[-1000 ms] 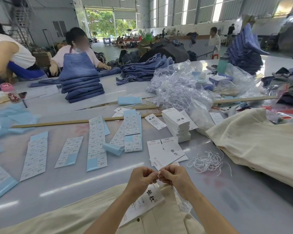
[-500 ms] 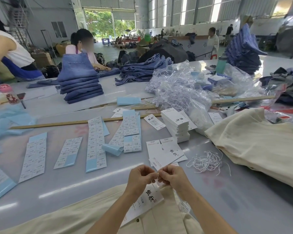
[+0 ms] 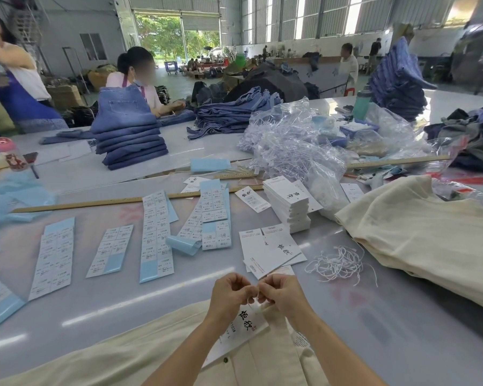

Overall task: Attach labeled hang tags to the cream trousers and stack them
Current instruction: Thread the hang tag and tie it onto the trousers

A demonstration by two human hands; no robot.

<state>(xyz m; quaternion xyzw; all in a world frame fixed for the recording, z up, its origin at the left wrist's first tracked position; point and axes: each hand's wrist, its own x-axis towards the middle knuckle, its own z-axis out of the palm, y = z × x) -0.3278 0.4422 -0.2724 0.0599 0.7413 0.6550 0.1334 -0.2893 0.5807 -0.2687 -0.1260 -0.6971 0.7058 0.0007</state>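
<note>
Cream trousers (image 3: 117, 358) lie across the near table edge, waistband under my hands. A white hang tag (image 3: 241, 334) with black characters rests on the waistband. My left hand (image 3: 230, 295) and my right hand (image 3: 280, 292) meet fingertip to fingertip just above it, both pinching a thin white string (image 3: 253, 302) that runs down to the tag. A folded pile of cream trousers (image 3: 424, 240) sits at the right. Loose white strings (image 3: 338, 263) lie beside a few spare tags (image 3: 271, 250); a tag stack (image 3: 287, 203) stands behind.
Sticker sheets (image 3: 155, 235) on blue backing spread across the left of the table. A long wooden ruler (image 3: 95, 203) lies behind them. Plastic bags of strings (image 3: 293, 146) heap at mid-right. Denim stacks (image 3: 129, 137) and people working fill the far table.
My hands have stayed together over the tag, with small finger movements on the string. The person at far left has shifted further left.
</note>
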